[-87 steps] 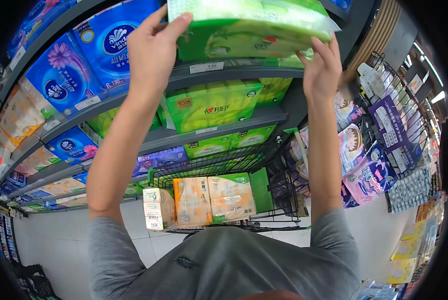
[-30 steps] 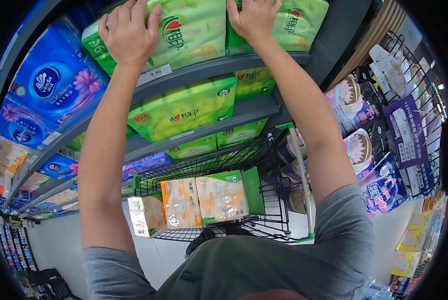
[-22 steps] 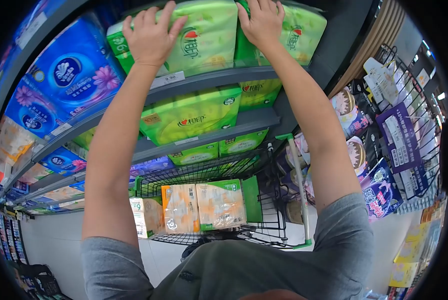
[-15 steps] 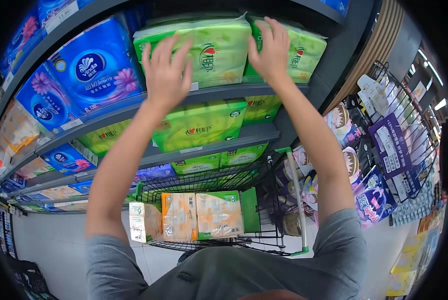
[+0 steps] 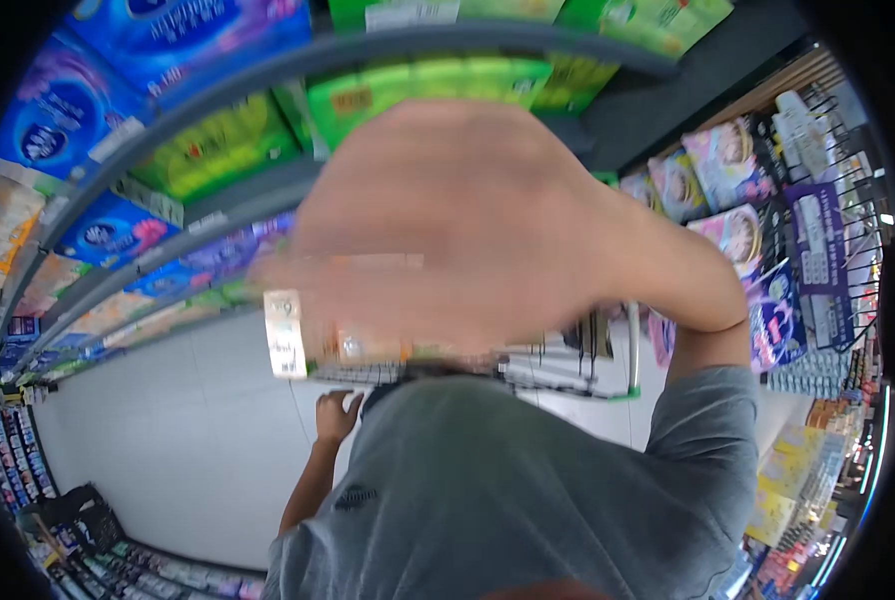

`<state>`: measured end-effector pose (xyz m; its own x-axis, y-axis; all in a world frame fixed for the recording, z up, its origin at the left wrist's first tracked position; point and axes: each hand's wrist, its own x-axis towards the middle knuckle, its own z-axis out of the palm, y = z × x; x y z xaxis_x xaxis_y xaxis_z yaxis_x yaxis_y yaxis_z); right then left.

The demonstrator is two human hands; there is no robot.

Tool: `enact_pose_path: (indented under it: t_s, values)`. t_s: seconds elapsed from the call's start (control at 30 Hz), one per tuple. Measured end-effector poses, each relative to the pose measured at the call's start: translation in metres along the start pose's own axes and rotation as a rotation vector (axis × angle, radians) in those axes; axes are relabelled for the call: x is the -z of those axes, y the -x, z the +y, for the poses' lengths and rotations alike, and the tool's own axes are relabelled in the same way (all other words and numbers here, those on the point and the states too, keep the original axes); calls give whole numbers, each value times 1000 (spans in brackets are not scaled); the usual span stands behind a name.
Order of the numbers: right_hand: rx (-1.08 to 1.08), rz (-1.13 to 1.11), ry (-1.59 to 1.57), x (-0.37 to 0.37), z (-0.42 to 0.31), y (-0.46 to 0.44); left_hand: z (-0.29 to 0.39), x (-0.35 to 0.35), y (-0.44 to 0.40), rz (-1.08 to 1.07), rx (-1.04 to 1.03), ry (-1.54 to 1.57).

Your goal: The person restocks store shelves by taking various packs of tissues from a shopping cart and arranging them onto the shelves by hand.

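Observation:
Close before the camera, my right hand [image 5: 448,220] fills the middle of the head view. It is smeared by motion, and its fingers cannot be told apart. Behind it, the shopping cart [image 5: 636,350] is mostly covered, with part of a tissue pack [image 5: 286,335] showing past the hand's lower left. My left hand [image 5: 338,415] hangs low beside my body, over the floor, with thumb and fingers apart and nothing in it. Green tissue packs [image 5: 428,90] stand on the shelf beyond my right hand.
Blue tissue packs [image 5: 53,125] line the shelves at left, behind a curved shelf edge [image 5: 268,70]. A wire rack [image 5: 848,165] with hanging bags stands at right. Pale floor tiles [image 5: 188,420] run below the shelves. A dark basket [image 5: 83,515] is at lower left.
Both hands have left the green tissue packs on the upper shelf. My right hand has come up close to the camera; my left has dropped to my side. The view has tilted down.

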<state>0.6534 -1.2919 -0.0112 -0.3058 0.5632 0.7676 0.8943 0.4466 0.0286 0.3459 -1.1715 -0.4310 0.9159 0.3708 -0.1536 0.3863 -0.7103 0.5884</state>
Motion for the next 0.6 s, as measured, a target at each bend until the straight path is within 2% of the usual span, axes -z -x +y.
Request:
enact_pose_path:
  t_s: [0.03, 0.1, 0.17, 0.43, 0.53, 0.57, 0.6]
  values:
    - [20, 121, -39, -11, -27, -8, -106, -75, 52, -83, 294, 620]
    - [-1, 155, -125, -29, -64, -16, -97, -59, 56, -203, 260, 260]
    - [-95, 133, -165, -41, -86, -20, -62, -34, 37, -254, 220, 114]
    - [-608, -160, -220, -40, -127, -5, -8, -2, -35, -357, 190, 82]
    - [-745, -250, -199, -21, -131, 4, -23, -18, -42, -112, -96, 86]
    - [-793, -278, -193, -14, -133, 5, -21, -16, -47, -124, -91, 76]
    - [-840, -300, -183, -6, -137, 7, -13, -11, -54, -126, -193, 94]
